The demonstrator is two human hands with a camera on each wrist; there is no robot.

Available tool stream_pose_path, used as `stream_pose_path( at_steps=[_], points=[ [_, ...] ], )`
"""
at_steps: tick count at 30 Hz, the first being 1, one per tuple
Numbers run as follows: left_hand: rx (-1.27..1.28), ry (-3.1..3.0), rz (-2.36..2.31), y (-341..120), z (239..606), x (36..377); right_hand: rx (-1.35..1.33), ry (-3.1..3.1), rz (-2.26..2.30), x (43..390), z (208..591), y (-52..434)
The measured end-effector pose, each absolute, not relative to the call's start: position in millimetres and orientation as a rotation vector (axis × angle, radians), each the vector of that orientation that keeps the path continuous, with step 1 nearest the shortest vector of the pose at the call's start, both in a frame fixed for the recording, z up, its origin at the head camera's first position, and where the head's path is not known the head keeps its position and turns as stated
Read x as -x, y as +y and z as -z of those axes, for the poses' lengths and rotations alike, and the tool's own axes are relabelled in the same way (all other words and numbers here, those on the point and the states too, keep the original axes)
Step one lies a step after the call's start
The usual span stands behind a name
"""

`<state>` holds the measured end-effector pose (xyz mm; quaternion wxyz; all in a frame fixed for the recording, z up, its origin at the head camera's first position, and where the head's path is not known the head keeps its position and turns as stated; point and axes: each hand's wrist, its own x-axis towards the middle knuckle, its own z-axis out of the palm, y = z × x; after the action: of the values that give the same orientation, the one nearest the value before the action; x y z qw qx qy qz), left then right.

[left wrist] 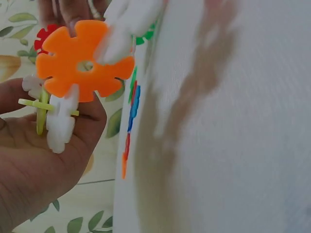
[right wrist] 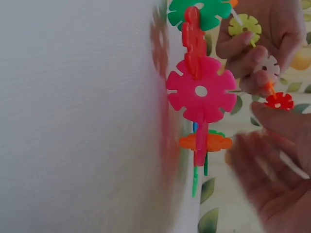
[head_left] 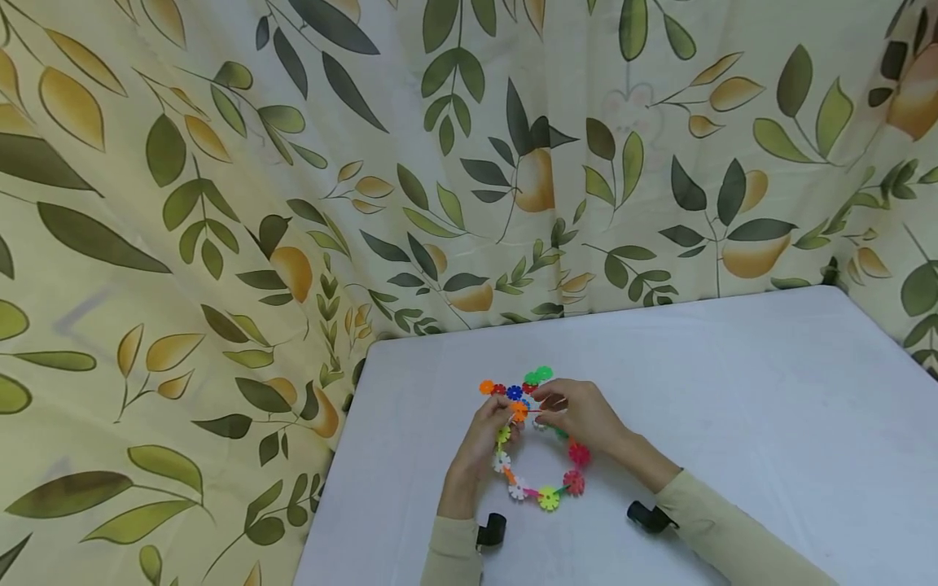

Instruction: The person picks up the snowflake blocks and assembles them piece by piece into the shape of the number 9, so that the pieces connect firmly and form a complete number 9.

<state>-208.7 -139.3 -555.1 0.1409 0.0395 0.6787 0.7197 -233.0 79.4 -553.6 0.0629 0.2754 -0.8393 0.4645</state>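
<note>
A ring of interlocked plastic snowflake discs (head_left: 548, 497) in many colours is held just above the white table (head_left: 733, 391). My left hand (head_left: 485, 433) grips the ring's left side; in the left wrist view its fingers (left wrist: 34, 160) curl round a white disc (left wrist: 59, 124) below a large orange disc (left wrist: 80, 60). My right hand (head_left: 580, 413) pinches the ring's upper right part. In the right wrist view a pink disc (right wrist: 200, 91) and a green disc (right wrist: 199, 12) stand edge-on before that blurred hand (right wrist: 272, 170). A short row of orange, red, blue and green discs (head_left: 515, 389) extends from the ring's top.
A leaf-and-pear patterned curtain (head_left: 440, 163) hangs close behind and to the left of the table. The table's left edge (head_left: 344, 456) and far edge lie near the hands. Black wrist cameras (head_left: 645, 517) sit on both sleeves.
</note>
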Motion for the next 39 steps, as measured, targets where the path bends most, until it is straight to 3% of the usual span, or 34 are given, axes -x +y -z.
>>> stream_pose_path(
  at_steps=[9,26,39],
  points=[
    [-0.091,2.003,-2.062,-143.7,557.1,210.5,-0.746,-2.973,-1.159,245.0,560.9,71.6],
    [-0.117,2.196,-1.938,-138.9,561.4,211.8,-0.439,-2.797,-1.912,243.7,560.4,97.9],
    [-0.107,2.185,-1.972,-136.4,559.4,210.1,-0.418,-2.584,-2.244,234.2,553.3,97.6]
  ],
)
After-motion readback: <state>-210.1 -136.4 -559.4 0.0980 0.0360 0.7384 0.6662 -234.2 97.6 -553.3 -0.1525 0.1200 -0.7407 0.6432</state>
